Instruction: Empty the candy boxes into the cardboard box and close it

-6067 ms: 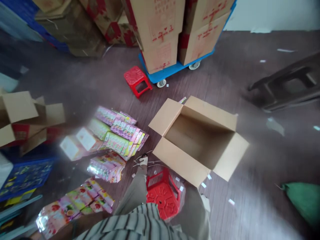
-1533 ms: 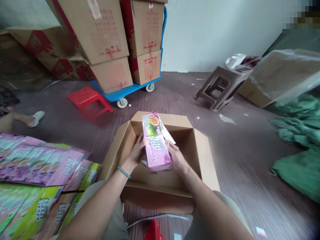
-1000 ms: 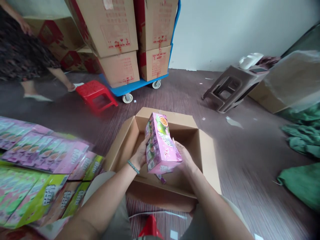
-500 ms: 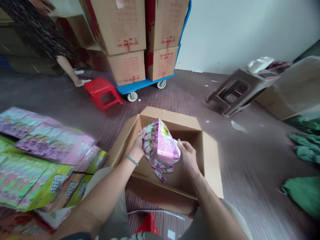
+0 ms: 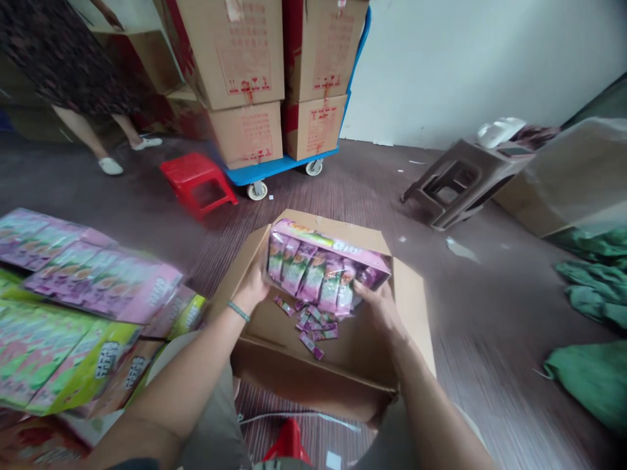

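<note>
Between my hands is a clear-wrapped pink pack of purple sachets (image 5: 313, 271), held over an open cardboard box (image 5: 313, 385). My left hand (image 5: 255, 279) grips its left end, with part of the fingers hidden behind it. At the right end, my right hand (image 5: 377, 297) is closed on the pack, fingers at its lower right corner. The row of sachets faces me and the printed pink side is up. Several loose small purple sachets (image 5: 316, 326) lie on the box floor below the pack.
To the left, pink packs (image 5: 102, 274) and green packs (image 5: 53, 352) are piled up. A red stool (image 5: 198, 183) stands before a blue trolley (image 5: 259, 171) loaded with cartons. At right are a grey stool (image 5: 455, 183) and green cloth (image 5: 588, 378). Another person (image 5: 73, 78) stands at upper left.
The pack has turned from end-on to lengthwise across the box, its sachets now facing me. More loose sachets show on the box floor. The other person's legs have shifted left.
</note>
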A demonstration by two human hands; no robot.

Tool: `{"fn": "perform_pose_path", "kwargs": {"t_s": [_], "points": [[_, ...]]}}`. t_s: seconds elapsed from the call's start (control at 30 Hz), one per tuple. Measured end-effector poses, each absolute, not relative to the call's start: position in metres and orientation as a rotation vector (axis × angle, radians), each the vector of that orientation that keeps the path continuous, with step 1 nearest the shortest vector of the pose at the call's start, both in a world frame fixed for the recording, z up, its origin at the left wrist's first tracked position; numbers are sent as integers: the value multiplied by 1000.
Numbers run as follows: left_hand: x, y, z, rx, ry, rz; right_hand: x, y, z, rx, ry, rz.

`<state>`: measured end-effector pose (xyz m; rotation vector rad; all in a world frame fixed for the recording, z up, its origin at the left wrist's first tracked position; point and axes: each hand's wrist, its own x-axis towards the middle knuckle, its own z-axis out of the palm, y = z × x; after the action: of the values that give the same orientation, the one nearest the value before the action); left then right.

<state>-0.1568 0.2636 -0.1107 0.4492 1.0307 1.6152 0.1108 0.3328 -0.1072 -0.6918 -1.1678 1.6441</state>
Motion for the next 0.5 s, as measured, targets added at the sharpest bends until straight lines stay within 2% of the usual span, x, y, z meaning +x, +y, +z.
{"fn": "perform_pose_path", "kwargs": {"t_s": [0.13, 0.27, 0.4, 0.5], "points": [[-154, 253, -103, 638, 856, 1554, 113, 338, -113, -770, -1274, 1567], [-153, 247, -104, 776, 1019, 1567, 119, 345, -123, -827, -1436, 1519], [-150, 243, -108, 951, 1020, 1512, 123, 348, -131, -885, -1280, 1476], [-146, 241, -110, 814, 1029, 1525, 115, 346, -138, -886, -1222, 1381]]}}
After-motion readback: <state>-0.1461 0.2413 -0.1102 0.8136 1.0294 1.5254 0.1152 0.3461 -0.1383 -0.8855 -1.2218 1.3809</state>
